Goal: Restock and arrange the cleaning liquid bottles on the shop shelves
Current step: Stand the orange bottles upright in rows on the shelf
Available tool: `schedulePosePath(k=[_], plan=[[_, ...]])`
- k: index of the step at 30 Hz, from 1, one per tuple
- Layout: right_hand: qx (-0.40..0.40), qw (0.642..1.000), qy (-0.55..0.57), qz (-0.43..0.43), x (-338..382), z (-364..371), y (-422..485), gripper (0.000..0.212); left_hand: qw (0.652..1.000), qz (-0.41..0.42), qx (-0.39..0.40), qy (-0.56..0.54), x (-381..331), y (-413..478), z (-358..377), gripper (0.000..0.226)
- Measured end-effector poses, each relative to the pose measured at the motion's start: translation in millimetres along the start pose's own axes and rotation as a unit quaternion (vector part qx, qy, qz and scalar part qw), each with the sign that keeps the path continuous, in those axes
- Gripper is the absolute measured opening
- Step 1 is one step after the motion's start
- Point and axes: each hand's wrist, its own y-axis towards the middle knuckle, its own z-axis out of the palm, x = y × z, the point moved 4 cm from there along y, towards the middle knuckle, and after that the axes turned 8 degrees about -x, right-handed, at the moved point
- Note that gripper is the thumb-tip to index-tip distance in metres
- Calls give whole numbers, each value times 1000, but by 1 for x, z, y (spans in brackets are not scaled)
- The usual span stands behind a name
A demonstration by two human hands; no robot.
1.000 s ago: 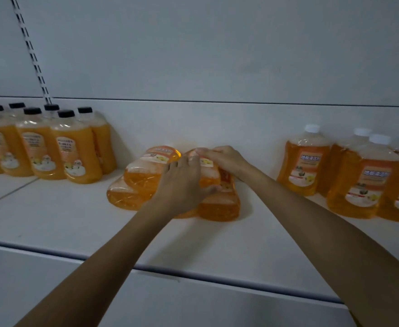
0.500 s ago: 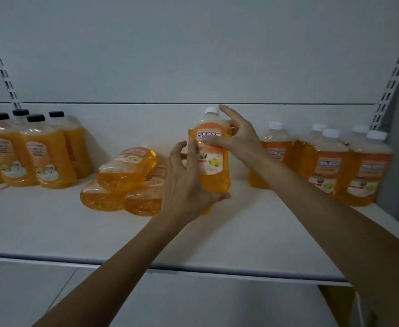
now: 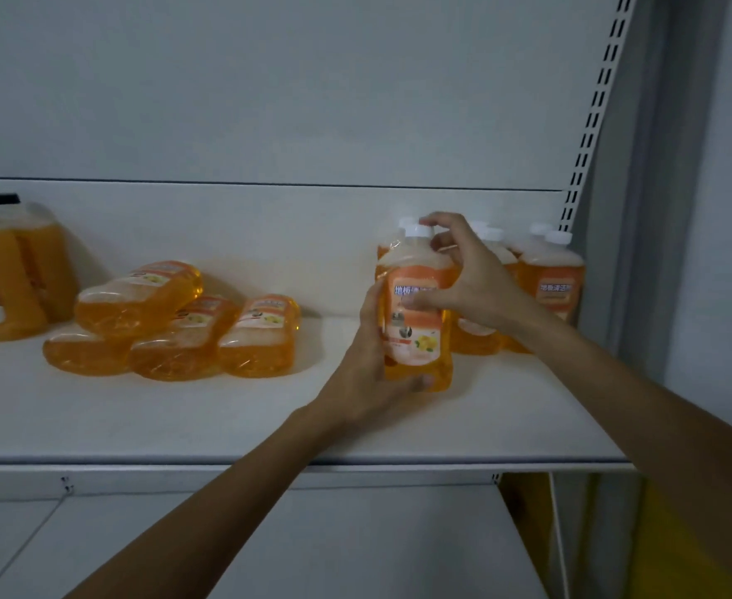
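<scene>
Upright bottle centre right of frame, left grip curled round its base, right grip clasping its shoulder below the cap; ideally it lands flat on the shelf, label forward, snug against the standing row.

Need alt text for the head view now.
Left hand and right hand grip an upright white-capped plastic bottle of orange liquid at a white shelf, beside matching standing bottles. Four lying bottles are piled centre-left; black-capped orange bottles stand far left.
</scene>
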Motion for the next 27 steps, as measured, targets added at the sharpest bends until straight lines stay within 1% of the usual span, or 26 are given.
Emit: schedulePosePath(k=[2, 4, 8, 12, 15, 17, 18, 19, 21, 22, 27], plan=[[11, 1000, -28, -3, -7, -1, -4, 87, 999, -13, 5, 31, 4, -3, 4, 114], [12, 998, -53, -11, -11, -4, -6, 87, 995, -9, -10, 98, 6, -2, 3, 116], [3, 993, -112, -34, -9, -7, -6, 89, 969, 21, -35, 243, 11, -1, 4, 113], [8, 987, -155, -47, -12, -2, -5, 89, 952, 27, -21, 304, 18, -2, 4, 108], [3, 974, -221, -46, -11, -4, 2, 91, 945, 29, -8, 327, 16, -4, 5, 106], [8, 969, -244, -41, -10, -4, 7, 91, 930, 18, -14, 367, 16, -6, 6, 99], [9, 968, -247, -40, -9, -2, 9, 91, 916, 10, -14, 400, 16, -7, 6, 91], [7, 967, -250, -40, -10, 0, 11, 91, 900, 3, -9, 437, 16, -7, 6, 79], [1, 964, -262, -43, -11, 7, 16, 91, 869, -6, 14, 494, 16, -8, 6, 48], [-1, 962, -269, -42, -11, 10, 18, 91, 864, -12, 24, 503, 16, -9, 7, 40], [5, 949, -313, -41, -13, 18, 30, 89, 867, -27, 32, 496, 15, -9, 8, 39]])
